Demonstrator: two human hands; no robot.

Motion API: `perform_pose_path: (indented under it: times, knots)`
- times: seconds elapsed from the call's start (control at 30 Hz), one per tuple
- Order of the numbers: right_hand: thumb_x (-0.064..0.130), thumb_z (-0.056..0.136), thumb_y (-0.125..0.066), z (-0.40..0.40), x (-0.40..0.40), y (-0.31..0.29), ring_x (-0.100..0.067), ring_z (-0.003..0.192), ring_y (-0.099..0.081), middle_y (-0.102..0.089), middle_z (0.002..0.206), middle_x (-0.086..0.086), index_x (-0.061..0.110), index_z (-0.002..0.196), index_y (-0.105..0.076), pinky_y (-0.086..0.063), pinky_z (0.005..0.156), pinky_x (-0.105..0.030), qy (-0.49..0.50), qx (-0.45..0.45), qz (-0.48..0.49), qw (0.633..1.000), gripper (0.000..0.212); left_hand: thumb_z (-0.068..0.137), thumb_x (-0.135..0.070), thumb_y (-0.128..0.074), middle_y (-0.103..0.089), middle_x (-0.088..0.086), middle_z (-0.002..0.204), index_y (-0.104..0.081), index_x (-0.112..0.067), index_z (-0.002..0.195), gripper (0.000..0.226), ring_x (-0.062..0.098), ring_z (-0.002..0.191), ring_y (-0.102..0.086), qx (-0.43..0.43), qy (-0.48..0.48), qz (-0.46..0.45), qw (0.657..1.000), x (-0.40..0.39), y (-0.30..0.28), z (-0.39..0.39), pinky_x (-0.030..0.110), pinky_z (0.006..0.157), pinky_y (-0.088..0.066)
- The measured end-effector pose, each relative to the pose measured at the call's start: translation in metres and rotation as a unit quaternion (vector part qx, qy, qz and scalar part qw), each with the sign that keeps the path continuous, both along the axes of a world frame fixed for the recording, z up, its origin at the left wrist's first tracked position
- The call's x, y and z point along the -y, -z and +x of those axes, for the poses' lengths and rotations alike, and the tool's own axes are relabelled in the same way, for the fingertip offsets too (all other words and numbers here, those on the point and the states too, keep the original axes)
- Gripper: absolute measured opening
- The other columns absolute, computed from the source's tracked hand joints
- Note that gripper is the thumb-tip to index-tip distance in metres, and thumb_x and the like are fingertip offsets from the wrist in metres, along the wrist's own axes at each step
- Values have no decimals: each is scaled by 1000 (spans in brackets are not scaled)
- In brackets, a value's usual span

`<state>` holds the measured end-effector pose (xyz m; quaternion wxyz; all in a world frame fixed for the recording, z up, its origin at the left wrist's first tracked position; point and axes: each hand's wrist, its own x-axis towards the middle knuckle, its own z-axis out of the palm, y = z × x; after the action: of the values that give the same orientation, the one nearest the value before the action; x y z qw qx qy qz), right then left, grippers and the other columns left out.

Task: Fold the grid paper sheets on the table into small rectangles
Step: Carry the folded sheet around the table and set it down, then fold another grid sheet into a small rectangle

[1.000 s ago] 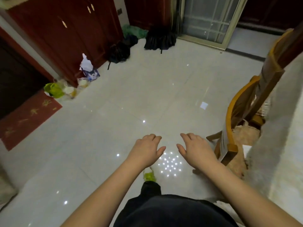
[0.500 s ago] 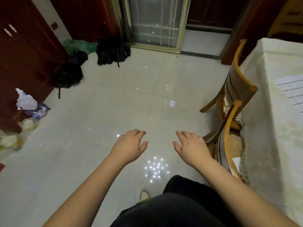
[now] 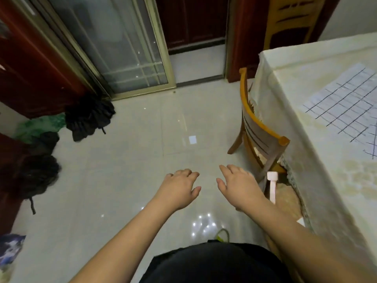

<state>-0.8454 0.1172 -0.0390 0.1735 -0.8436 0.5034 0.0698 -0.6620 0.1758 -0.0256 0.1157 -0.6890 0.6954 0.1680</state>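
Observation:
A white sheet of grid paper [image 3: 342, 103] with dark ruled lines lies flat on the cream-covered table [image 3: 306, 139] at the right edge; part of a second sheet shows just below it at the frame's edge. My left hand [image 3: 179, 190] and my right hand [image 3: 238, 186] hover side by side over the floor, palms down, fingers loosely curled, holding nothing. Both are well left of the table and touch nothing.
A wooden chair [image 3: 259, 135] is pushed against the table's near side, just right of my right hand. Another chair [image 3: 289, 21] stands at the back. Dark bags [image 3: 89, 115] and green cloth [image 3: 38, 125] lie by the glass door [image 3: 114, 48]. Pale tiled floor [image 3: 132, 156] fills the middle.
The view has swung right: the table and grid paper have come further into sight, the floor clutter has slid left. My hands keep the same empty pose.

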Motion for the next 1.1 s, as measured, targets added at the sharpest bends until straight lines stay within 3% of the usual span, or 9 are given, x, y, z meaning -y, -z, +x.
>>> perform_pose_path:
  times: [0.47, 0.67, 0.83, 1.1]
  knots:
    - [42, 96, -41, -16, 180, -28, -26, 123, -49, -51, 138, -3, 22, 140, -43, -40, 99, -37, 239, 2, -60, 969, 48, 96, -50, -40, -48, -3, 141, -41, -27, 142, 52, 20, 129, -45, -75, 245, -18, 966, 275, -6, 3, 37, 103, -39]
    - [39, 96, -40, -6, 258, -42, -30, 122, -49, -49, 139, -6, 19, 141, -39, -41, 95, -38, 370, -3, -58, 927, 49, 95, -50, -43, -46, -8, 144, -42, -30, 142, 51, 14, 134, -40, -117, 382, -27, 917, 388, -21, 9, 33, 110, -32]
    - [41, 97, -39, -6, 282, -52, -28, 125, -47, -48, 141, -6, 19, 144, -36, -40, 97, -38, 456, -23, -61, 888, 52, 95, -48, -44, -47, -9, 142, -44, -28, 141, 50, 12, 131, -41, -147, 466, -46, 871, 460, -36, -11, 35, 108, -36]
    - [40, 96, -39, -37, 284, -42, -26, 124, -47, -49, 140, -6, 18, 143, -37, -40, 100, -38, 550, -47, -45, 833, 52, 97, -49, -41, -46, -4, 142, -38, -30, 143, 50, 18, 130, -43, -142, 577, -10, 804, 501, -19, -98, 39, 106, -36]
